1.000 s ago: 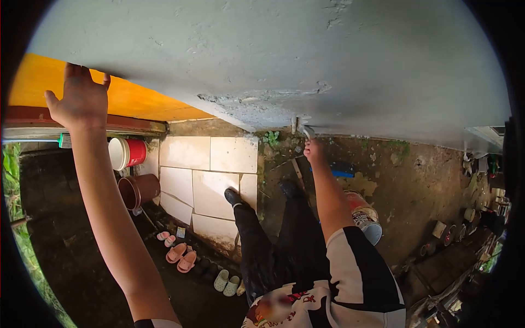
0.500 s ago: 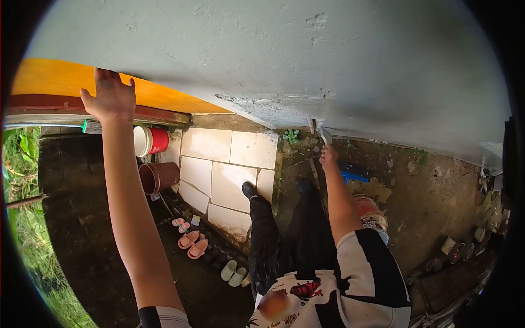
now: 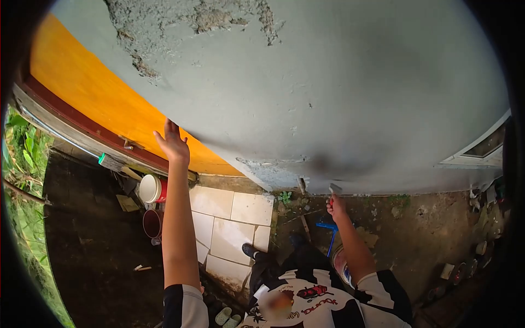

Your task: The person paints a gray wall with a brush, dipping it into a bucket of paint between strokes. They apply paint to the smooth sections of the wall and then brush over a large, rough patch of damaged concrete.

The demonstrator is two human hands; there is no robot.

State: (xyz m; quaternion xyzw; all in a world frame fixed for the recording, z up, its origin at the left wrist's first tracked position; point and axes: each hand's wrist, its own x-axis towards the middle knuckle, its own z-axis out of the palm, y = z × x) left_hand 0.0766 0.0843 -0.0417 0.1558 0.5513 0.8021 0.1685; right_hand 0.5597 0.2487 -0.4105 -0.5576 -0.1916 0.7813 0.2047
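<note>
My left hand (image 3: 174, 146) is raised to the corner of the grey wall (image 3: 350, 87), its fingers apart and fingertips at the edge beside the orange wall section (image 3: 109, 82). It holds nothing. Low on the right, my right hand (image 3: 337, 208) is closed around a red-handled tool with a flat pale head (image 3: 335, 188). The head points up at the lower part of the grey wall. Rough, flaked patches (image 3: 191, 22) show high on that wall, and more chipping runs along its base near the corner.
Below me are pale floor tiles (image 3: 232, 235) and dark ground. A white-lidded red bucket (image 3: 150, 188) and a brown bucket (image 3: 152, 223) stand left. Near my right arm are a blue long-handled tool (image 3: 332, 232) and a paint-smeared bucket (image 3: 343, 267). Light clogs (image 3: 227, 317) lie at the bottom.
The view has tilted up, showing more wall and its flaked patch. My left hand now appears further right and lower at the corner. My right hand still grips the tool, with its red handle now visible.
</note>
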